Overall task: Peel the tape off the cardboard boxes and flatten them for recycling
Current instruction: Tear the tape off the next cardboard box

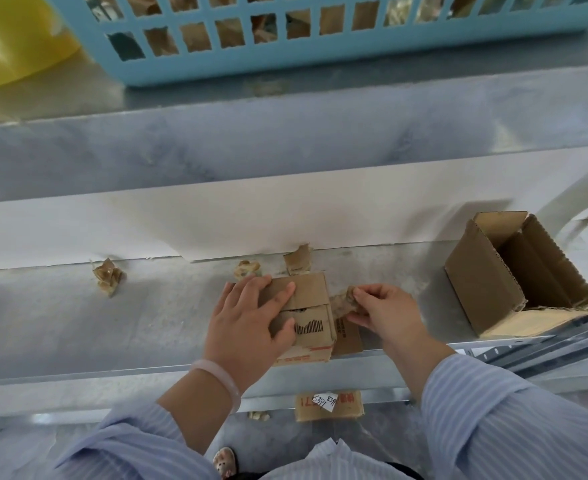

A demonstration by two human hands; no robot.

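Observation:
A small cardboard box (311,299) with a barcode sits on the metal shelf (112,327) near its front edge. My left hand (249,320) grips the box from the left, fingers over its top and thumb on the barcode face. Just right of the box, my right hand (380,311) pinches a crumpled strip of clear tape (342,303) that still runs to the box's right side. A flat piece of cardboard (348,337) lies under my right hand.
A larger opened cardboard box (514,275) stands at the right end of the shelf. Crumpled tape balls (107,276) lie along the back. A blue basket (320,32) holding cardboard and a yellow container (11,36) sit on the shelf above. Another cardboard piece (329,407) lies below.

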